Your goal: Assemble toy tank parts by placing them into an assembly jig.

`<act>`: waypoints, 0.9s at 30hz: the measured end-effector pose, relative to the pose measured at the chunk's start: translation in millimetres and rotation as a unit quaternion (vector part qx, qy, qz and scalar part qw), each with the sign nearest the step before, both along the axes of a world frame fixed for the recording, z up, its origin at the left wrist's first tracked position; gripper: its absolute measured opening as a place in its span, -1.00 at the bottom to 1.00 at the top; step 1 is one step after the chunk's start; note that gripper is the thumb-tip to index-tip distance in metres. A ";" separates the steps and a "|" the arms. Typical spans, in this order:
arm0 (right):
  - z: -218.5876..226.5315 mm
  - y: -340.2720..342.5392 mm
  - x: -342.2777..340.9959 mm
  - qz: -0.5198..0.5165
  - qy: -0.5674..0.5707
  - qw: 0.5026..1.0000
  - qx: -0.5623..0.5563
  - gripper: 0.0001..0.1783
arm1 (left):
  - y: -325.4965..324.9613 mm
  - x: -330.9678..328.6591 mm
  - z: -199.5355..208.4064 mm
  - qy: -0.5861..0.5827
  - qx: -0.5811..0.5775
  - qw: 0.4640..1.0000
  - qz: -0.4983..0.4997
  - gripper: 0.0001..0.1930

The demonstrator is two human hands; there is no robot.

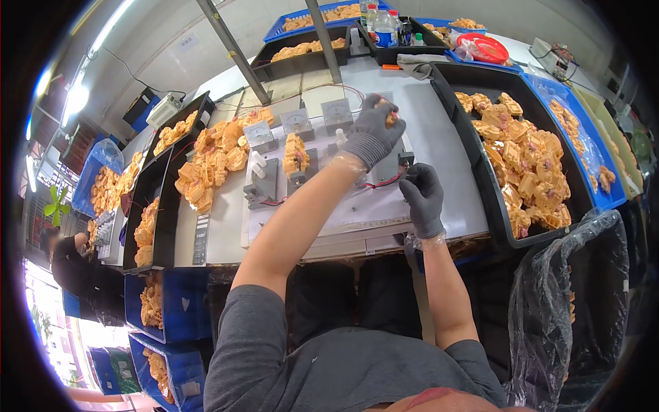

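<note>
My left hand [376, 130], in a grey knit glove, reaches over the rightmost test fixture and is closed on a tan plastic part [391, 119] with a reddish bit; the fingers partly hide it. My right hand [423, 200], also gloved, is beside the dark block [406, 159] at that fixture's right end, its fingers loosely bent and apart with nothing visible in them. Another tan plastic part [295, 154] stands in the middle fixture. On the left fixture [262, 182] a white clamp handle [257, 164] stands up. Behind them are three dial meters [296, 121].
Loose tan parts [213, 165] are heaped left of the fixtures. To the right stands a black tray [473, 172] of tan parts, some with reddish bits. Metal posts [237, 51] rise behind the meters. Red wires [384, 183] run by the fixtures. Bottles [384, 29] stand at the back.
</note>
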State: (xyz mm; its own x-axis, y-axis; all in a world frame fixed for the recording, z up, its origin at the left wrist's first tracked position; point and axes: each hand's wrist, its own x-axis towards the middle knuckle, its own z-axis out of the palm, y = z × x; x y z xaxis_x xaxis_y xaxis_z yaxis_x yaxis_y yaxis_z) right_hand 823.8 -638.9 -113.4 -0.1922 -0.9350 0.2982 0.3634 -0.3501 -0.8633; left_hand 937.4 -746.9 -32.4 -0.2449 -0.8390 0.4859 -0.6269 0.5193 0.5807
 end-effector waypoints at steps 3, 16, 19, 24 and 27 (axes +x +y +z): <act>-1.3 -2.1 -0.8 0.004 0.007 1.000 0.000 -0.75 | 6.6 -5.4 -9.2 -0.106 0.016 0.994 -0.007 -0.58; -9.0 11.1 -34.1 -0.130 0.438 0.887 -0.058 -0.49 | 135.5 28.8 -12.5 0.058 -0.109 0.986 -0.115 -0.64; -8.5 11.8 -34.9 -0.093 0.430 0.898 -0.002 -0.56 | 174.6 62.4 -37.7 0.053 -0.111 0.988 -0.096 -0.71; -1.5 13.4 -14.7 -0.151 0.451 0.880 0.002 -0.66 | 191.5 133.4 -83.5 0.045 -0.208 0.974 0.080 -0.74; 1.5 29.1 28.1 -0.206 0.452 0.867 -0.039 -0.76 | 187.9 162.6 -101.5 0.035 -0.215 0.968 0.125 -0.76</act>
